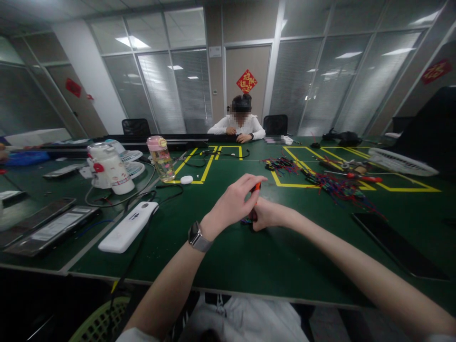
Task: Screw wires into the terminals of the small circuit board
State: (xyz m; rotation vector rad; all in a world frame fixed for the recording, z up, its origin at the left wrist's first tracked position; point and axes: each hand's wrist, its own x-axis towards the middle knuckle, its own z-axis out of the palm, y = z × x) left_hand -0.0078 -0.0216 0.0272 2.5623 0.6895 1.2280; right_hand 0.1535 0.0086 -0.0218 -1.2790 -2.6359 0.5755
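Note:
My left hand [233, 199], with a watch [195, 236] on its wrist, is closed around an orange-and-black handle [256, 186]. Only the top of that handle shows, so its tool kind is hidden. Pressed close beside it, my right hand [265, 214] is curled shut just over the green table [285, 266]. What it grips is hidden by its own fingers. A small bit of coloured wire [245, 221] peeks out under the two hands. Farther right lies a heap of red, blue and black wires [327, 185], with a smaller bunch [281, 164] behind it.
A white power bank [128, 227], a pink-lidded bottle [161, 159], a white cup [119, 173] and a white earbud case [186, 180] stand left. A black phone-like slab [395, 242] lies right. Red-handled tools [365, 177] lie beyond the wires. A person [242, 121] sits opposite.

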